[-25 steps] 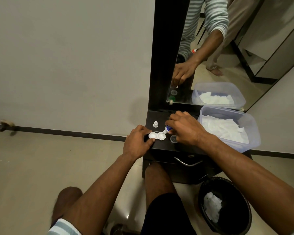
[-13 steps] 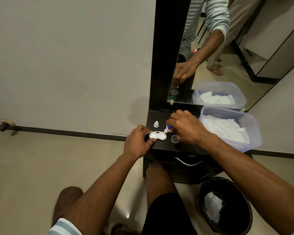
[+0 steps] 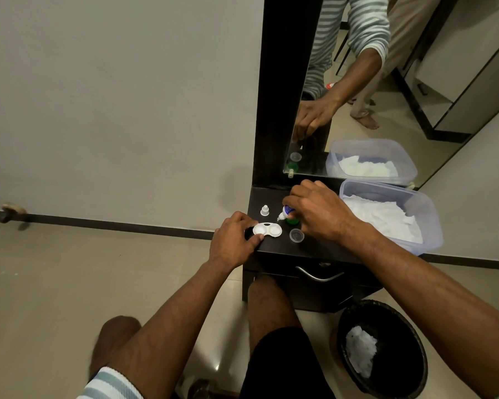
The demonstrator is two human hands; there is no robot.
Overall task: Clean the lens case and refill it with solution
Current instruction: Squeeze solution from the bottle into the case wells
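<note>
Hands first, nearest the camera: my left hand pinches the left end of the lens case, thumb and fingers curled at its rim, pinning it to the front-left corner of the cabinet top. Just right of the case, my right hand grips the solution bottle, nozzle tilted down toward the right well. I judge the case light, stiff and slippery, best held by its edges. Count: one case with two open wells, one clear cap beside it, one green cap, one nozzle cap behind, one tissue tub farther right.
</note>
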